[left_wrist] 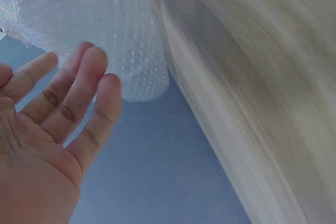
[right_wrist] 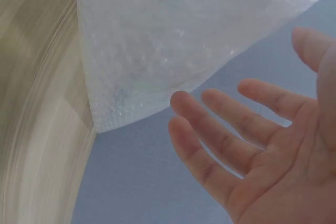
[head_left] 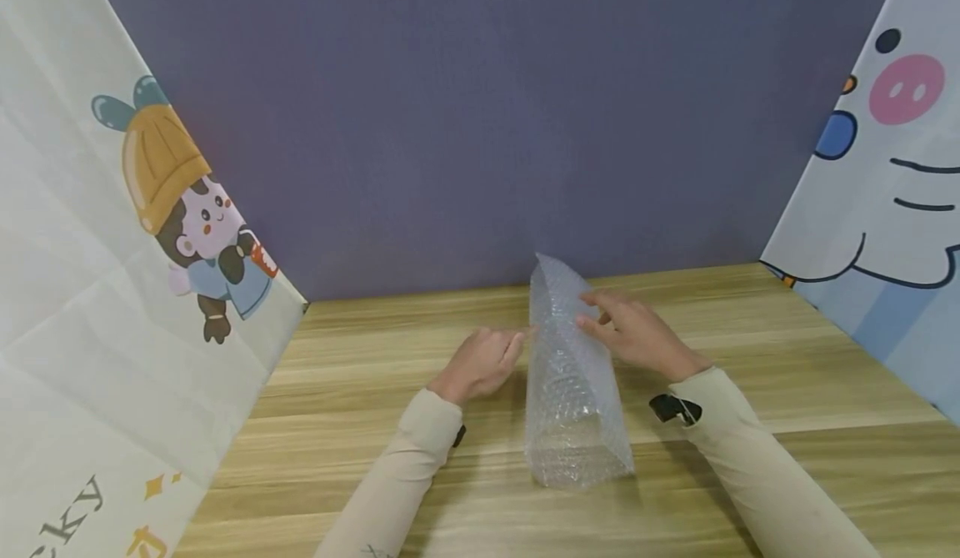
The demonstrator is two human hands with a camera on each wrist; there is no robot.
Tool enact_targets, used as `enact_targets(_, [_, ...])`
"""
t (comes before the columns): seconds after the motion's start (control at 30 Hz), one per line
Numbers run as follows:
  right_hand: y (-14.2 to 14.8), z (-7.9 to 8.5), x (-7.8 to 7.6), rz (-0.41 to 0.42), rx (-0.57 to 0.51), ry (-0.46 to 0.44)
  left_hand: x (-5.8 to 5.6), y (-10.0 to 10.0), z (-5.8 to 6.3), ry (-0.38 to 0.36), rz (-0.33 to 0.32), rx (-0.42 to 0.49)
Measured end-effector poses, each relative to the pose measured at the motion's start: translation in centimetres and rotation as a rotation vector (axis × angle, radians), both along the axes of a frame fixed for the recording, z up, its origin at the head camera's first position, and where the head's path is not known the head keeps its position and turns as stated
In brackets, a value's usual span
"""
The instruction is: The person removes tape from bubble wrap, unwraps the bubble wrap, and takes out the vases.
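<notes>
Translucent bubble-wrap sleeve (head_left: pixel 566 408) on wood-grain table (head_left: pixel 345 374) — hands (head_left: pixel 482 362) slack-fingered, one each side.

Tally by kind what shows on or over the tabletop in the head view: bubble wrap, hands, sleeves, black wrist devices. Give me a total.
Bubble wrap piece: 1
Hands: 2 (left hand, right hand)
Sleeves: 2 (left sleeve, right sleeve)
Black wrist devices: 2 (left device, right device)
Total: 7
</notes>
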State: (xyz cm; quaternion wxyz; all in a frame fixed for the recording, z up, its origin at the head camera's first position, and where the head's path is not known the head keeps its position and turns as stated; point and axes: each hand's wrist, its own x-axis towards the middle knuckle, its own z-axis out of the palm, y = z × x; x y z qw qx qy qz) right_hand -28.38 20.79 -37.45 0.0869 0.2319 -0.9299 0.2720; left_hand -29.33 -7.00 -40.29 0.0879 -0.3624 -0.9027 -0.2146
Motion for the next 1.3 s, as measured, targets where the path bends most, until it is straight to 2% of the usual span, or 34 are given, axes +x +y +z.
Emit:
enact_targets(0.13, [-0.1, -0.2, -0.1, 0.004, 0.003, -0.004, 0.1, 0.2, 0.0, -0.026, -0.021, -0.001])
enact_targets(0.33, [-0.5, -0.5, -0.1, -0.004, -0.021, -0.017, 0.5, 0.5, -0.1, -0.146, 0.013, 0.012])
enact_targets(0.5, [-0.7, -0.5, 0.0, -0.023, -0.053, -0.067, 1.1, 1.0, -0.1, -0.208, 0.041, 0.011])
enact_targets(0.73, [-0.9, -0.4, 0.1, -0.036, -0.051, -0.122, 1.8, 1.9, -0.2, -0.236, 0.049, -0.014])
enact_targets(0.93, [-1.0, -0.1, 0.3, -0.030, -0.039, -0.142, 2.4, 2.6, -0.1, -0.299, 0.060, -0.004])
enact_targets(1.3, [-1.2, 0.1, 0.6, -0.036, -0.011, -0.157, 3.5, 3.3, -0.4, -0.307, 0.092, -0.040])
